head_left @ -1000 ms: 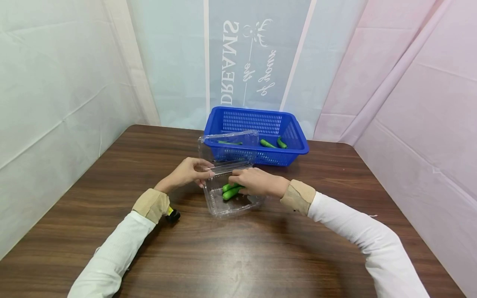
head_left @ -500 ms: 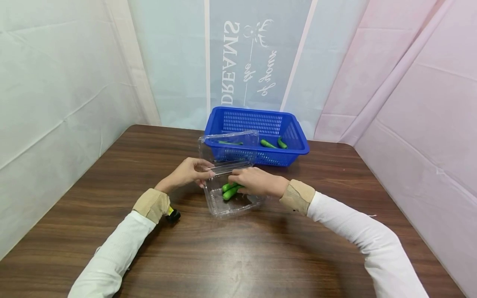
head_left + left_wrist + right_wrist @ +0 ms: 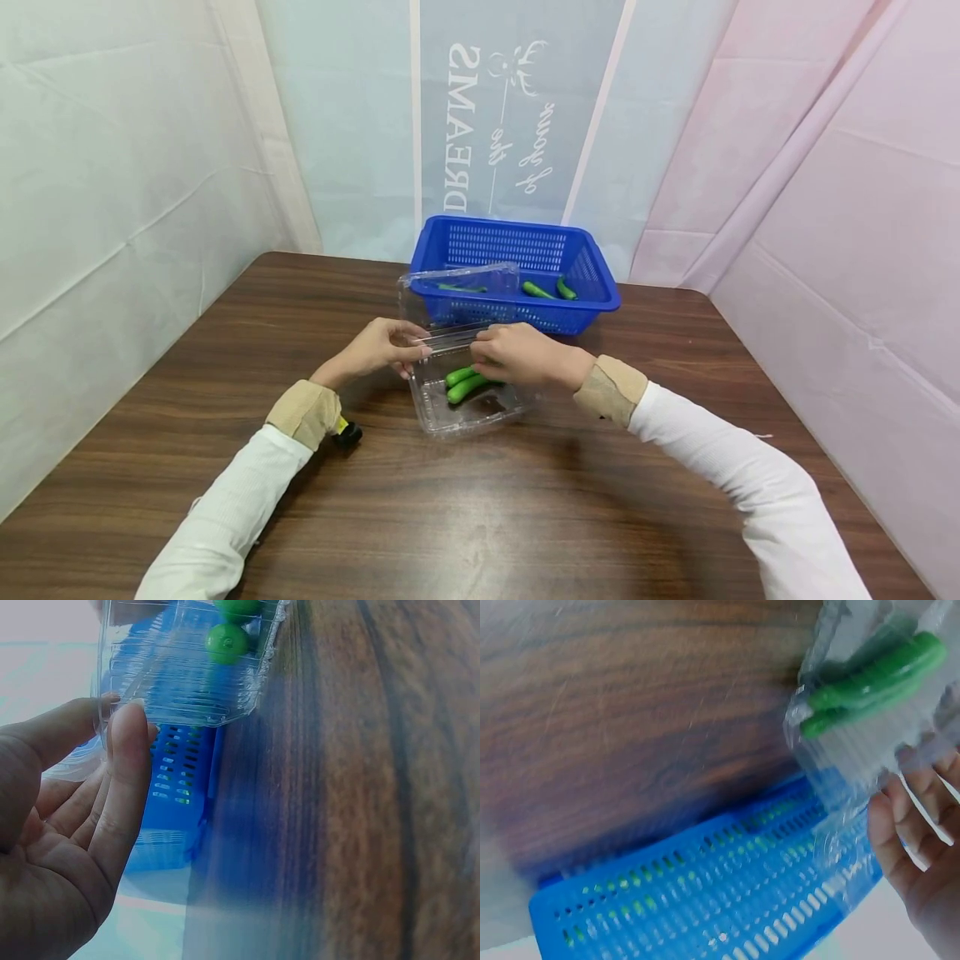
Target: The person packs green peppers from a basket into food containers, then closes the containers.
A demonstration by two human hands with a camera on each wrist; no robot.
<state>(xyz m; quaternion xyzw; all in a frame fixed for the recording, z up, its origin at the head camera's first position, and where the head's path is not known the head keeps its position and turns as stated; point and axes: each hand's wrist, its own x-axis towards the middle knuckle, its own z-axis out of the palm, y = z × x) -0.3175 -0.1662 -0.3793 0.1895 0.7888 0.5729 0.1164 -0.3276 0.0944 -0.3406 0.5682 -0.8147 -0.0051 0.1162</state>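
A clear plastic clamshell container [image 3: 431,417] stands with its lid [image 3: 457,287] raised at the back. My left hand [image 3: 375,350] pinches its left edge near the hinge; thumb and fingers meet on the plastic in the left wrist view. Two long green peppers [image 3: 467,389] lie side by side in the base, their round ends [image 3: 226,643] visible through the plastic. Just above their right ends is my right hand [image 3: 521,354], hiding part of them. In the right wrist view, its fingers [image 3: 885,825] are spread beside the container, apart from the peppers [image 3: 885,679].
Behind the container stands a blue perforated basket [image 3: 517,225] with several green peppers [image 3: 537,289] inside. The raised lid overlaps its front left. A small black and yellow object [image 3: 348,434] shows beside my left wrist. Fabric walls border the brown wooden table [image 3: 480,517].
My right hand has let go of the green peppers and moved up and to the right. The left hand and the container have stayed put.
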